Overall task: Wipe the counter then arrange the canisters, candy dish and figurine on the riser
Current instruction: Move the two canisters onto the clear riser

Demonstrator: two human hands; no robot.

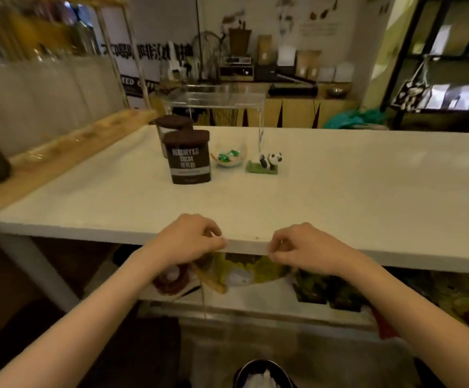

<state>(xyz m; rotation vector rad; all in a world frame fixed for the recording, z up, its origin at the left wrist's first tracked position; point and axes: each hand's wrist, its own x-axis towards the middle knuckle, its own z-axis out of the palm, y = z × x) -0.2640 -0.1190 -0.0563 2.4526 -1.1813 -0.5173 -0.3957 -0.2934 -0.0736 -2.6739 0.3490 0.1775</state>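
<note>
The two brown-lidded canisters stand left of centre in the upper half of the frame: the front canister (190,157), labelled Hershey's Cocoa, sits just in front of the rear canister (171,127), which it partly hides. Just to the right of the front canister sits the clear candy dish (230,156), holding green-wrapped sweets. To the right of the dish, slightly apart from it, stands the panda figurine (266,163) on its green base. All four items rest on the white counter (353,186). Behind them, at the far edge of the counter, stands the clear acrylic riser (219,98); its top surface carries nothing. At the lower centre of the frame, both hands are positioned at the near edge of the counter. The left hand (188,240) and the right hand (304,249) are each loosely curled, fingers bent inward, with nothing visible in either grip; they are apart from each other. Below the counter edge, a lower shelf (255,301) holds assorted blurred items.
</note>
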